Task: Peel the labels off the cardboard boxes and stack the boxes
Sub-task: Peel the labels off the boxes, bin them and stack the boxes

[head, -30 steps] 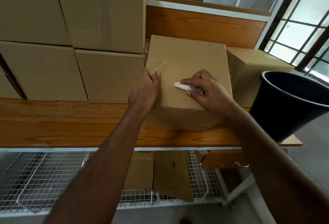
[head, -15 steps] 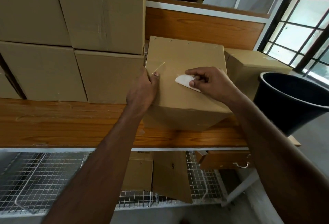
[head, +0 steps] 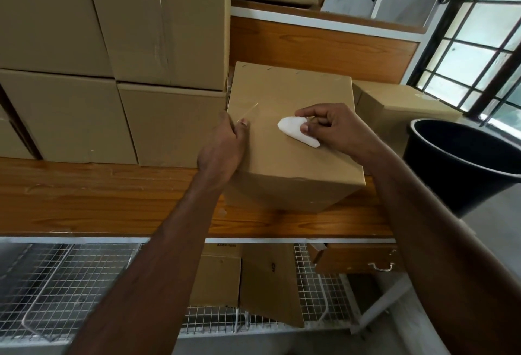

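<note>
At the far left, four stacked boxes [head: 158, 24] stand on the wooden table [head: 98, 199], well to the left of the fingers of both hands. The left hand [head: 222, 148] grips the left edge of the box [head: 293, 134] in the middle. Its thumb lies on the top face and its other fingers are curled over the side, where they are hidden. Just above the thumb, a thin strip of clear tape [head: 249, 112] stands up from the top face.

To the right of that thumb, the white label [head: 297, 131] is on the top of the box. One end is lifted and curled. The right hand [head: 335, 131] pinches this label between thumb and curled fingers. I cannot tell if the lower end of the label is stuck to the cardboard.

Behind the right hand, a smaller box [head: 403, 103] stands just beside the middle box. Further right of the fingers, a black bin [head: 462, 168] stands beside the table, with a window [head: 479, 58] above it.
</note>
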A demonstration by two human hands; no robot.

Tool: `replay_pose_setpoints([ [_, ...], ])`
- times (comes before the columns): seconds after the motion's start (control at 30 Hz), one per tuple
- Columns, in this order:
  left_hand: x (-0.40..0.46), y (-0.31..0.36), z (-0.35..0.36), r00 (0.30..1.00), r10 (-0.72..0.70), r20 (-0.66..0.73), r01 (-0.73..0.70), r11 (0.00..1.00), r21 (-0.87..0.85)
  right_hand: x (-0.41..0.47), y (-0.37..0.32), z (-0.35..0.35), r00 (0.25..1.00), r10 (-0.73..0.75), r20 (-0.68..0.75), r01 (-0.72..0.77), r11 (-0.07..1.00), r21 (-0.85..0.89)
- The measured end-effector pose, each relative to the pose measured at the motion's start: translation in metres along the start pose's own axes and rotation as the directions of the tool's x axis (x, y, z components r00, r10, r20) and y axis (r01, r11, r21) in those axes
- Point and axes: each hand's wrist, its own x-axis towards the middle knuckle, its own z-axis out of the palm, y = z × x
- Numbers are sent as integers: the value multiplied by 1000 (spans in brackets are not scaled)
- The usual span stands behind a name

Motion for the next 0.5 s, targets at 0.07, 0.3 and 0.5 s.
replay_pose_setpoints([
  [0.07, -1, 0, 0, 1000, 0, -9, 0, 1000, -1, 0, 0, 0, 1000, 11, -15, -11, 1000, -6],
  [0.3, -4, 2, 0, 1000, 15, -22, -15, 1000, -16, -5, -2, 0, 997, 53, -51, -48, 993, 106],
  [0.5, -8, 3, -2, 1000, 8, -12, -8, 999, -32, -13, -7, -4, 991, 110, -74, -73, 919, 388],
])
